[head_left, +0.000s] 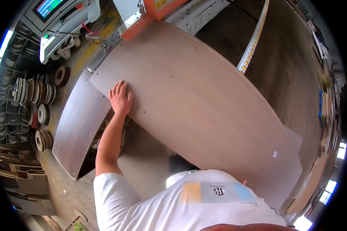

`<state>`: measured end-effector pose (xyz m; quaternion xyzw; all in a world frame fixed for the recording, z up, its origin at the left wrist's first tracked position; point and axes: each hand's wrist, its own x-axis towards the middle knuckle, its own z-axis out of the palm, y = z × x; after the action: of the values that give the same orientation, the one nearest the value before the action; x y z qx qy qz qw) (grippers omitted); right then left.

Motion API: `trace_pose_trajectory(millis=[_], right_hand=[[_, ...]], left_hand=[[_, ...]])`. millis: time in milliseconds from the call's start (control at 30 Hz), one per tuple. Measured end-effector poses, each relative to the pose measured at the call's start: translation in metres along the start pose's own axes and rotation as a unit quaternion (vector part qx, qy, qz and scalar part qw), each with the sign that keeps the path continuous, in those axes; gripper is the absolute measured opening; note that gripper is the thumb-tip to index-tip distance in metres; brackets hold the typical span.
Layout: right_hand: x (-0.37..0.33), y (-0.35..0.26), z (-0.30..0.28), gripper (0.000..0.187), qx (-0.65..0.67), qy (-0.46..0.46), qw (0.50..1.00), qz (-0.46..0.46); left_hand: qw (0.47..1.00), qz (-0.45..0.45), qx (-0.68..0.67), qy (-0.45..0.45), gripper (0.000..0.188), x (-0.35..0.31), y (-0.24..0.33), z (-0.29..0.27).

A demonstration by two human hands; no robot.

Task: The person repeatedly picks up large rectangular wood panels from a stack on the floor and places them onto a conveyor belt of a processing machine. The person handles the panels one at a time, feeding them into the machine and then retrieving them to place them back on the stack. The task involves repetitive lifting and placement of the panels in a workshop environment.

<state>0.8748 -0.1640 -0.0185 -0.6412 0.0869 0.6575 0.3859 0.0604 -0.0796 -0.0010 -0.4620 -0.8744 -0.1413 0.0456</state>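
A large brown-grey board [189,100] with a few small holes lies in front of me, slanting from the machine down to the lower right. My left hand [120,98] rests flat on it near its left edge, fingers apart and holding nothing. A small white label [275,154] sticks to the board's far right part. Of my right hand [245,182] only a fingertip shows at the board's near edge, beside my shirt; the other fingers are hidden.
An orange-and-white machine [138,25] stands at the board's far end, with a control panel [52,11] left of it. A smooth brown surface [79,119] lies left of the board. A roller rail [254,36] runs at the back right. Rolls of edge band [34,91] stand at the left.
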Motion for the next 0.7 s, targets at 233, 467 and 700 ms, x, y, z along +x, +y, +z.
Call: trace_pose_trajectory(millis=[233, 467, 700], right_hand=[[0.047, -0.025, -0.019, 0.076, -0.086, -0.103, 0.991, -0.028], [0.04, -0.058, 0.089, 0.061, 0.104, 0.218, 0.969, -0.045], [0.082, -0.092, 0.106, 0.056, 0.088, 0.175, 0.977, -0.085]], left_hand=[[0.998, 0.0, -0.031, 0.045, 0.047, 0.047, 0.032, 0.023], [0.998, 0.0, -0.033, 0.061, 0.047, 0.091, 0.073, 0.047], [0.997, 0.012, -0.022, 0.067, 0.047, 0.139, 0.105, 0.071]])
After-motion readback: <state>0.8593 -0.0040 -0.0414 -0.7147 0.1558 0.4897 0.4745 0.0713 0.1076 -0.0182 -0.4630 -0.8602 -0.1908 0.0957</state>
